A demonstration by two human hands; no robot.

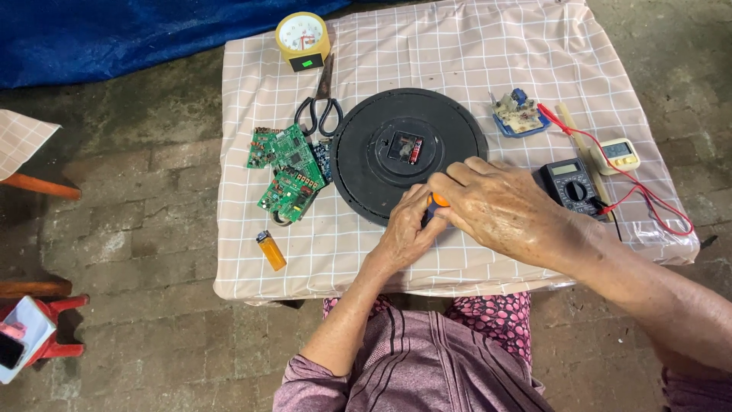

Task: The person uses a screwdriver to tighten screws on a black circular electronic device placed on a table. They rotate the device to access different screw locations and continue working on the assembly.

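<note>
The small orange-handled tool (pixel 439 201) sits pinched between your two hands at the near edge of the round black plastic clock back (pixel 408 152), which lies flat on the checked beige tablecloth (pixel 473 53). Your left hand (pixel 406 233) closes narrowly around it; your right hand (pixel 507 210) curls over it from above. Green circuit boards (pixel 288 169) and black-handled scissors (pixel 323 107) lie left; a black multimeter (pixel 572 185) lies right.

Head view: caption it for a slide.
Both hands, left hand and right hand, grip an orange-handled tool at the rim of a black clock back.
</note>
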